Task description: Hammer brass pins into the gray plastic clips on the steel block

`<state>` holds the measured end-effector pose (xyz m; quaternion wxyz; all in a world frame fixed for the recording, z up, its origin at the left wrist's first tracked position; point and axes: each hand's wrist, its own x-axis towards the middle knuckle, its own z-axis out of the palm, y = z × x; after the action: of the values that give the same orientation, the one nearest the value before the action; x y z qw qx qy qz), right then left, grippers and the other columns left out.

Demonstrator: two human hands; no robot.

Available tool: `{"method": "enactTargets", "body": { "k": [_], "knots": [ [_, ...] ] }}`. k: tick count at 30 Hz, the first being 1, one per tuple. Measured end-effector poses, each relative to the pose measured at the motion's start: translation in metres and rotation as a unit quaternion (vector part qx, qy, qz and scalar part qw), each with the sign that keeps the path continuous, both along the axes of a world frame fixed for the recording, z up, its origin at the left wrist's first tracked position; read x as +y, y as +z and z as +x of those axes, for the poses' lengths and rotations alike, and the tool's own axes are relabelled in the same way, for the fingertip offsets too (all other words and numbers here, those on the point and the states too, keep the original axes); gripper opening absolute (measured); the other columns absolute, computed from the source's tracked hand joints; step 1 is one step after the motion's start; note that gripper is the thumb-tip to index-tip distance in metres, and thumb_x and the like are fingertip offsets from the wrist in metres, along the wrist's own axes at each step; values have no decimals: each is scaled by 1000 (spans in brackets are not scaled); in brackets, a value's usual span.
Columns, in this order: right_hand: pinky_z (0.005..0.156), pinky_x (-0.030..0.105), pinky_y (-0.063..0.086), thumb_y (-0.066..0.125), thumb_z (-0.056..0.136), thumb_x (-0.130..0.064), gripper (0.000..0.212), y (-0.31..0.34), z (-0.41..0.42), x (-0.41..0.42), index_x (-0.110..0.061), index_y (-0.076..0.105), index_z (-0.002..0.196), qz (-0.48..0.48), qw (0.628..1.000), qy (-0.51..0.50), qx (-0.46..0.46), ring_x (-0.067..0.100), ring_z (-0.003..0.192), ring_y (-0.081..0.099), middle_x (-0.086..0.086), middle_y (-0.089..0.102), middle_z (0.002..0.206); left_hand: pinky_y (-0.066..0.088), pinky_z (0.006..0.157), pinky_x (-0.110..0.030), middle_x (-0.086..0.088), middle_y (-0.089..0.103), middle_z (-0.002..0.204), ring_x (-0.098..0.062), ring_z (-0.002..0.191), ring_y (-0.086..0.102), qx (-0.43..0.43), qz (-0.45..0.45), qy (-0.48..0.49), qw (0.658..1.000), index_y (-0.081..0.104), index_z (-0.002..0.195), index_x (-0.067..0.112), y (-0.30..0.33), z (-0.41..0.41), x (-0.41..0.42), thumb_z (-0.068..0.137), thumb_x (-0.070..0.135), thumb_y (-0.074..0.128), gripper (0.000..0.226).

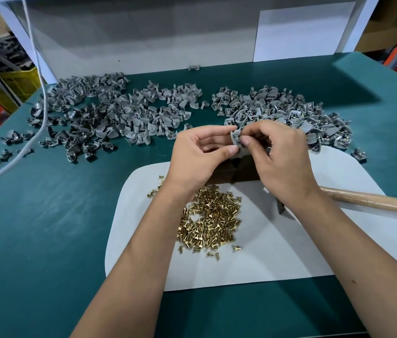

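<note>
From the head camera, I look down at my two hands raised together over the middle of the green worktop point(46, 228). My left hand point(200, 157) pinches a gray plastic clip point(236, 140) between thumb and forefinger, and my right hand point(278, 157) pinches at the same clip from the other side, fingers curled; whether a pin sits between those fingertips I cannot tell. Just below my hands the dark steel block point(239, 172) stands at the far edge of a white mat point(144, 240), partly hidden by my wrists. A heap of brass pins point(211, 220) lies on the mat, near the block. The hammer's wooden handle point(375, 202) lies across the mat's right side, untouched. Loose gray clips are heaped along the worktop's far edge, a broad pile point(109, 111) at the left and a second pile point(290, 108) at the right. A pale cable point(39, 93) runs across the far left corner.
</note>
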<state>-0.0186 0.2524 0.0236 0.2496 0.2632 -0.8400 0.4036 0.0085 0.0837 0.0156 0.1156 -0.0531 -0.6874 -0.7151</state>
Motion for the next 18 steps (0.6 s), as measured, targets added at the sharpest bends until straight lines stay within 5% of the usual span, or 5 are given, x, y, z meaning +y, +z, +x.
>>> {"method": "enactTargets", "body": {
  "k": [18],
  "knots": [
    [72, 9, 42, 72, 87, -5, 6, -1, 3, -2, -9, 75, 89, 26, 1000, -1, -15, 10, 74, 61, -2, 71, 82, 60, 77, -24, -6, 77, 80, -14, 75, 72, -20, -12, 7, 1000, 76, 98, 5, 2, 0, -1, 73, -15, 81, 32]
  ]
}}
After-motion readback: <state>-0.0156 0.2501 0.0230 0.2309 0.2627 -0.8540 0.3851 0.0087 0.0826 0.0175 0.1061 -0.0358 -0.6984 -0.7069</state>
